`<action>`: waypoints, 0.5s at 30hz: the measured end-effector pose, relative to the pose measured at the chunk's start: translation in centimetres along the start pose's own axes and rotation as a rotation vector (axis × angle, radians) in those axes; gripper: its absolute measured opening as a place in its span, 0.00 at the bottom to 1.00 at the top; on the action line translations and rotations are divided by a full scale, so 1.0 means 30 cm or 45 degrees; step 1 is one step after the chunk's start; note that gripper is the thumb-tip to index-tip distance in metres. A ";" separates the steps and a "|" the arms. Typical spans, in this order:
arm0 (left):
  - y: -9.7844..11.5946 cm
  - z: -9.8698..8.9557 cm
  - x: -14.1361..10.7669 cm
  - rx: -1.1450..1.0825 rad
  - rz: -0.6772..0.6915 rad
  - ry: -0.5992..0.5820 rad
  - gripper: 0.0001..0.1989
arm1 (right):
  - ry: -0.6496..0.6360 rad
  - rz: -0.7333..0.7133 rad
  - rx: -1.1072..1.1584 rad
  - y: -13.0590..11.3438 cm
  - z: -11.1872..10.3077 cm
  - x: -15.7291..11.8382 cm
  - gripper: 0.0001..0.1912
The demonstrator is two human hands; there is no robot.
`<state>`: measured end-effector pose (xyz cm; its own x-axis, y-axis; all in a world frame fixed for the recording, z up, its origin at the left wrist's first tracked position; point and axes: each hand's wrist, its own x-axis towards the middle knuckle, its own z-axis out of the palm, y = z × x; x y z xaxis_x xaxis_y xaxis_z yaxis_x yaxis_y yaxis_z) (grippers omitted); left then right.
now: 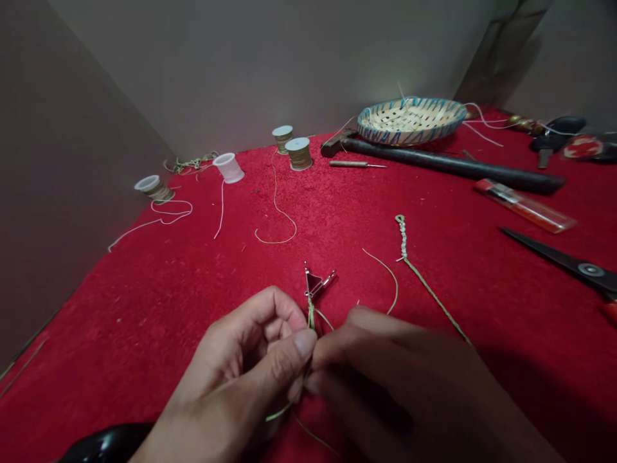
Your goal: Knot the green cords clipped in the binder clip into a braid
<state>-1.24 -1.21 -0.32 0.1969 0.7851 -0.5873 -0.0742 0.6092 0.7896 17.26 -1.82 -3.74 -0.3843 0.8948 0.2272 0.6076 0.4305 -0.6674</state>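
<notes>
Thin green cords [311, 315] hang from a small dark binder clip [314, 283] with metal handles, which lies on the red cloth in front of my hands. My left hand [250, 366] pinches these cords between thumb and forefinger just below the clip. Close against it, my right hand [385, 373] is closed with its fingertips on the cords; its fingers partly hide what they grip. One loose strand [393, 283] curves out from behind the right hand. A braided green cord [427, 289] with a looped, pale knotted end lies to the right.
Spools of cord [299, 154] and a white spool [229, 168] stand at the back. A woven basket [412, 122], a hammer [453, 165], an awl [354, 164], a clear-and-red packet [525, 204] and scissors [573, 262] lie to the right. A wall closes off the back.
</notes>
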 end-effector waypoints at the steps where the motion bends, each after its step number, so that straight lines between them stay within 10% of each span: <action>1: -0.002 -0.001 -0.001 -0.018 0.005 0.011 0.21 | -0.018 -0.005 0.050 0.000 0.000 -0.003 0.08; 15: -0.026 -0.024 0.014 -0.145 -0.100 -0.132 0.18 | 0.063 -0.232 -0.011 0.008 0.003 -0.012 0.10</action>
<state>-1.81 -1.28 -1.31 0.3058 0.7226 -0.6200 -0.1638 0.6814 0.7134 17.48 -2.04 -4.03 -0.4541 0.8065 0.3786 0.5370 0.5869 -0.6060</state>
